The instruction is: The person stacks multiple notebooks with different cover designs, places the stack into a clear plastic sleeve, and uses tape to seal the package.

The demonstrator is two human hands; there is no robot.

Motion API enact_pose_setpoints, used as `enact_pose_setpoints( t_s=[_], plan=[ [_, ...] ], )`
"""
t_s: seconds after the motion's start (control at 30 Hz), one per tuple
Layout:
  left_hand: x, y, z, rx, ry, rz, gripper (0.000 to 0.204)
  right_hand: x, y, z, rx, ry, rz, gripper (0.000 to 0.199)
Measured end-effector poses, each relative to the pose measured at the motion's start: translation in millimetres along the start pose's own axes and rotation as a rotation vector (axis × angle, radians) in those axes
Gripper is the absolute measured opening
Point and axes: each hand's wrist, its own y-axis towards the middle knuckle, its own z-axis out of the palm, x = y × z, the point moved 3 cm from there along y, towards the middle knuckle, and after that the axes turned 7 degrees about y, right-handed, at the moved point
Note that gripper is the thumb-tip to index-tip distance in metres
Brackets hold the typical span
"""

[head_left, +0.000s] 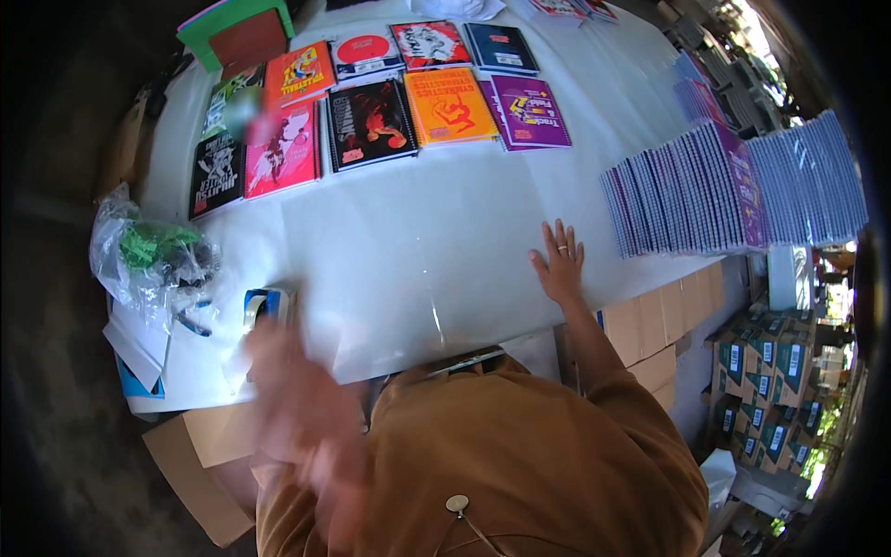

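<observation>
My right hand [560,266] lies flat on the white table [371,251], fingers spread, with a ring on one finger and nothing held. My left hand [288,381] is smeared by motion near the table's front edge; its fingers cannot be made out. Just beyond it is a blue and pale object [264,304], partly hidden by the hand. Farther back, spiral notebooks lie face up in two rows, among them a black one [371,125], an orange one [450,107], a pink one [286,148] and a purple one [529,111]. A blurred patch hides part of the left notebooks.
Upright-packed spiral notebooks [673,195] form a long stack at the right, with another [807,181] beside it. A clear plastic bag [153,246] with green contents sits at the left. Green and brown boards [243,42] stand at the back left. Cartons [766,390] are piled at the right.
</observation>
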Motion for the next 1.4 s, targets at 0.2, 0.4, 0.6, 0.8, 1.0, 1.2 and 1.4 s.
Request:
enact_pose_setpoints(
  t_s=[0.2, 0.4, 0.6, 0.8, 1.0, 1.2, 1.4],
  plan=[
    [121, -146, 62, 0.596, 0.79, -0.552, 0.089, 5, 2, -13, 0.009, 0.142, 0.002, 0.067],
    [125, -144, 60, 0.701, 1.018, -0.545, 0.071, 2, 5, -22, 0.093, 0.089, -0.025, 0.065],
    [165, -18, 99, 0.351, 0.574, -0.422, 0.044, 4, 133, -32, -0.335, 0.51, -0.073, 0.034],
    [289, 81, 184, 0.382, 0.592, -0.586, 0.064, -35, 311, -19, -0.433, 0.258, 0.51, 0.043],
    [293, 103, 237, 0.713, 1.115, -0.878, 0.103, -74, 330, -47, -0.169, 0.546, 0.459, 0.037],
    [309, 129, 191, 0.763, 1.01, -0.847, 0.034, 67, 226, -145, -0.403, 1.2, -0.098, 0.011],
    [224, 139, 81, -0.267, 0.116, -0.502, 0.011, 138, 97, -82, -0.115, 0.873, -0.975, 0.009]
  ],
)
